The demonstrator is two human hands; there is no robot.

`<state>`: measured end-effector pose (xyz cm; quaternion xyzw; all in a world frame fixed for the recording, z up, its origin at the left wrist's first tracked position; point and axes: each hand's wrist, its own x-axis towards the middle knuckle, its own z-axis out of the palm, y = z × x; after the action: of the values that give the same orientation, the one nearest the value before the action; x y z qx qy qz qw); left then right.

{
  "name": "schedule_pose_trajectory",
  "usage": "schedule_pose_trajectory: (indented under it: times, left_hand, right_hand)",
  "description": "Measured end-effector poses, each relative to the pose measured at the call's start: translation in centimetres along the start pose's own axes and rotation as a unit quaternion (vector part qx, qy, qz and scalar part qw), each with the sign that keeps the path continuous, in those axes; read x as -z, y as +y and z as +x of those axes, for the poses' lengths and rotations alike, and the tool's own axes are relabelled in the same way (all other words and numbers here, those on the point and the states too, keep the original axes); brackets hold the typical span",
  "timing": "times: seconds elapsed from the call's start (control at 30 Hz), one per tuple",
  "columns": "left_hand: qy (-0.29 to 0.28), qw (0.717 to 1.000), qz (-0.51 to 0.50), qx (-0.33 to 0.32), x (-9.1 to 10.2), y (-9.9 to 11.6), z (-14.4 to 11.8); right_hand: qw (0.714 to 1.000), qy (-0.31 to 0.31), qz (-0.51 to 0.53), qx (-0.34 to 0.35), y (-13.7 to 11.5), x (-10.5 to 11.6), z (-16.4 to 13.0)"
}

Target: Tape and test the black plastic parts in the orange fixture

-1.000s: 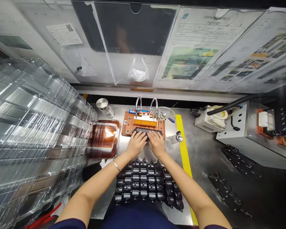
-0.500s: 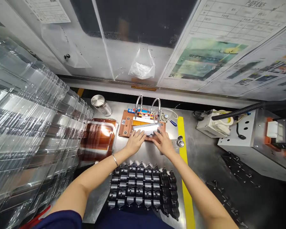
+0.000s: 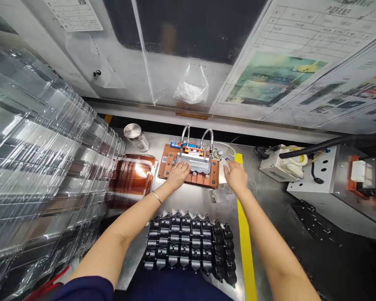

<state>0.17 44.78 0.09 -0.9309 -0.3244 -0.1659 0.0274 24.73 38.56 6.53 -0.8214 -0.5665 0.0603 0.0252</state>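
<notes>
My left hand (image 3: 178, 174) lies with its fingers stretched over the left part of a grey flat part (image 3: 196, 164) with a dark, uneven front edge. That part rests on a brown fixture block (image 3: 203, 180), below two bent metal hoses (image 3: 207, 133). To the right of the block, my right hand (image 3: 237, 177) has its fingers curled over the end of a blue lever handle (image 3: 227, 159); its fingertips are partly hidden. A small clear plastic piece (image 3: 218, 195) lies just left of the right wrist.
Rows of black moulded parts (image 3: 185, 240) lie nearest me. Clear plastic trays (image 3: 50, 138) are stacked high at left, beside amber sheets (image 3: 133, 175). A lidded metal jar (image 3: 137, 137) stands behind. Yellow tape (image 3: 246, 251) runs along the right, with a white device (image 3: 277, 165) beyond.
My right hand has left the grey part and moved right to the blue lever handle. The grey part, tilted before, now sits straight on the block. My left hand stays on it.
</notes>
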Motion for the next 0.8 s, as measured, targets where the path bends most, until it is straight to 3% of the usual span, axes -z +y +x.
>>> schedule_pose_trajectory:
  times: [0.1,0.2,0.37,0.53,0.63,0.8]
  left_hand:
    - [-0.023,1.000,-0.001,0.011,-0.3,0.5,-0.4]
    - [-0.051,0.999,-0.005,0.018,-0.2,0.9,-0.8]
    - [-0.075,0.997,0.007,0.025,0.2,1.1,-0.5]
    - [-0.060,0.998,0.006,0.023,0.0,1.1,-0.5]
    - [-0.051,0.998,-0.008,0.029,-0.2,1.0,-0.6]
    - [-0.047,0.998,-0.008,0.031,-0.3,0.9,-0.5]
  right_hand:
    - [0.986,-0.110,-0.122,-0.038,1.6,1.5,2.4]
    - [0.969,-0.167,-0.180,-0.004,2.9,1.8,4.0]
    - [0.960,-0.142,-0.235,0.059,3.9,2.4,8.1]
    - [0.962,-0.122,-0.230,0.085,3.3,2.7,11.9]
    - [0.969,-0.108,-0.212,0.062,3.1,2.0,12.0]
    - [0.978,-0.093,-0.184,0.043,2.7,0.6,9.9]
